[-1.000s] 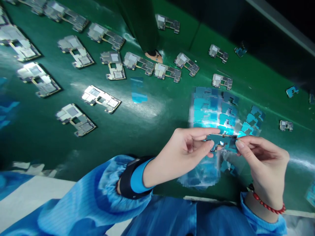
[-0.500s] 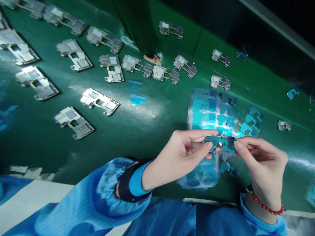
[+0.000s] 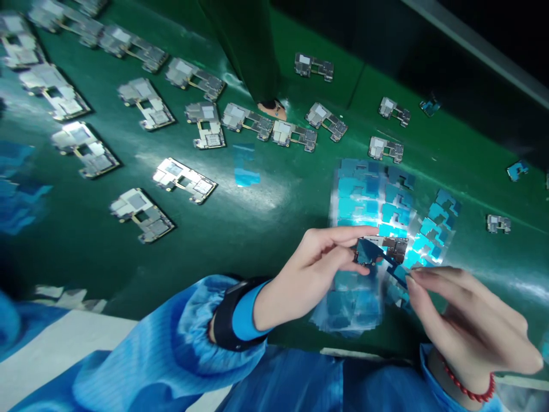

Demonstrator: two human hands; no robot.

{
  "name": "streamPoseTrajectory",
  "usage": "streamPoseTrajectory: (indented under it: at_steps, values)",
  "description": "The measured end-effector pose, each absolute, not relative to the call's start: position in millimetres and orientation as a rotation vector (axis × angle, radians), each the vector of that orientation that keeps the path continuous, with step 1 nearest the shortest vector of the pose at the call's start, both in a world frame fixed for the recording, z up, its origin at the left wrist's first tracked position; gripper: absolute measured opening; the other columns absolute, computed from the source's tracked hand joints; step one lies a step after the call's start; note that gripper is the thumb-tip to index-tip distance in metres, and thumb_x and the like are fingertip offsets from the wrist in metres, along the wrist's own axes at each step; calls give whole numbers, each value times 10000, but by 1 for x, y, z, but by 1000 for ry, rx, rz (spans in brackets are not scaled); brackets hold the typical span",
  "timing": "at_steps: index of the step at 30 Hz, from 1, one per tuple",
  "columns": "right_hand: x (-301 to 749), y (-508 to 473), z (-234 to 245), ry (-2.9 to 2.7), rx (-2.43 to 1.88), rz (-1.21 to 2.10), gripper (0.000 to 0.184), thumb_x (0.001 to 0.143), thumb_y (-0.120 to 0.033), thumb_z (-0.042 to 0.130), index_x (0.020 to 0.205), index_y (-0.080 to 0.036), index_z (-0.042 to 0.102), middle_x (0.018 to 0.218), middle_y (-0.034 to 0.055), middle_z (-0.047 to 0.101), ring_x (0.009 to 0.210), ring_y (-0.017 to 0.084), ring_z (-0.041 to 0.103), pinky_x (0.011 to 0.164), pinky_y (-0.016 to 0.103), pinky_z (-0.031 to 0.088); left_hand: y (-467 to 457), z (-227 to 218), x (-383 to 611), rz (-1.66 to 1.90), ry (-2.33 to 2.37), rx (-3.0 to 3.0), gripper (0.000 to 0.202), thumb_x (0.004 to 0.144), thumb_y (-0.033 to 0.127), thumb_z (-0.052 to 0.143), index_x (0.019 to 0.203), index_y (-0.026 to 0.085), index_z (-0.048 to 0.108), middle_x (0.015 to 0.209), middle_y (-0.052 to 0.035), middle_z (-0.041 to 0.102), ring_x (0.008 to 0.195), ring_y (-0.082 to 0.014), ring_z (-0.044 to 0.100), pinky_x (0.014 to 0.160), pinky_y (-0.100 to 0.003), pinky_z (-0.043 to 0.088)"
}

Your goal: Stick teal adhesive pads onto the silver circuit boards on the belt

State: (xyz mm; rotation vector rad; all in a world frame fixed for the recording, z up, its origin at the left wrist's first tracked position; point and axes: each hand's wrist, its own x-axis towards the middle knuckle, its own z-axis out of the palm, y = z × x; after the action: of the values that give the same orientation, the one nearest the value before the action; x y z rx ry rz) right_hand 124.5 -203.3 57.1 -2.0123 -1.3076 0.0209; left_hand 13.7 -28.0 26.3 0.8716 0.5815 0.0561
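The glossy dark green work surface point(image 3: 257, 223) fills nearly all that I see, and a dark green upright post point(image 3: 251, 51) rises from its far side. My loose blue smock sleeves point(image 3: 163, 355) cross its near edge. Silver-grey circuit boards point(image 3: 141, 212) lie in loose rows over the left and far parts of the surface, well apart from my hands. Right of centre lie clear plastic sheets of bright blue stickers point(image 3: 364, 194), overlapping one another, and both my hands hover just over their near end.

My left hand point(image 3: 309, 269) reaches in from the left and pinches a small silver and dark circuit board point(image 3: 392, 246), forefinger along its top edge and thumb beneath, the other fingers curled under. My right hand point(image 3: 472, 326) sits lower and to the right, its fingers long and nearly straight. The tips of its thumb and forefinger are closed on the end of a thin dark blue film strip point(image 3: 392, 268). The strip runs slantwise from the face of the board down to those fingertips, so the board hangs in the air between my hands, over the sheets and not touching them.

A black wrist strap point(image 3: 225, 315) wraps my left wrist. A single loose blue sticker point(image 3: 246, 166) lies flat on the surface near the middle. A red bead bracelet point(image 3: 469, 392) circles my right wrist.
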Motion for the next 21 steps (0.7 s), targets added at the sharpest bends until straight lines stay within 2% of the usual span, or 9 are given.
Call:
streamPoseTrajectory:
  at_steps: [2,4,8,11,14,17,19,21]
  values:
    - [125,-207,60,-1445,-1999,8,392,725,-41,762,1062,-236,711,877,16,727,667,190,685,596,330,560,-28,26,14,48,583,847,338,794,170,566,1063,173,769,744,-10,712,703,-159,636,768,-332,625]
    - [125,-208,60,-1499,-1997,13,395,737,-65,763,1088,-238,705,869,20,728,672,201,690,593,335,565,-29,25,15,60,584,834,337,783,157,562,1043,173,775,693,2,666,663,-138,595,761,-334,627]
    - [127,-205,53,-1345,-2024,-74,497,706,-2,757,1106,-292,704,844,-12,727,660,194,689,593,337,565,-29,26,16,69,570,826,362,744,117,566,1036,169,774,523,76,396,514,-70,396,745,-338,638]
    - [131,-203,49,-1348,-1996,-106,489,708,6,750,1092,-294,710,815,-18,726,637,184,687,566,322,560,-29,26,16,72,564,822,370,731,103,574,1039,164,772,514,89,317,496,-62,341,753,-341,640]
    - [137,-203,50,-1527,-1945,-131,394,762,-67,734,1100,-268,707,803,1,735,633,195,687,528,319,559,-30,26,16,75,589,813,334,752,116,571,1009,170,777,570,55,495,542,-79,448,758,-341,637]
    - [138,-207,53,-1724,-1875,-167,282,810,-140,710,1080,-219,719,849,27,752,705,210,707,577,312,592,-30,25,16,88,605,803,293,771,132,572,973,170,780,794,-8,686,683,-130,592,756,-343,632]
    - [134,-211,53,-1743,-1874,-210,261,825,-153,694,1075,-218,731,894,23,759,747,212,717,627,302,606,-31,24,16,94,603,799,288,777,129,569,970,166,778,872,-29,718,780,-170,644,754,-339,627]
    - [127,-215,51,-1577,-1958,-128,278,820,-158,698,1072,-266,743,926,0,762,782,221,728,670,309,612,-31,23,16,92,604,791,300,781,123,560,988,159,774,876,-37,728,835,-191,666,757,-331,621]
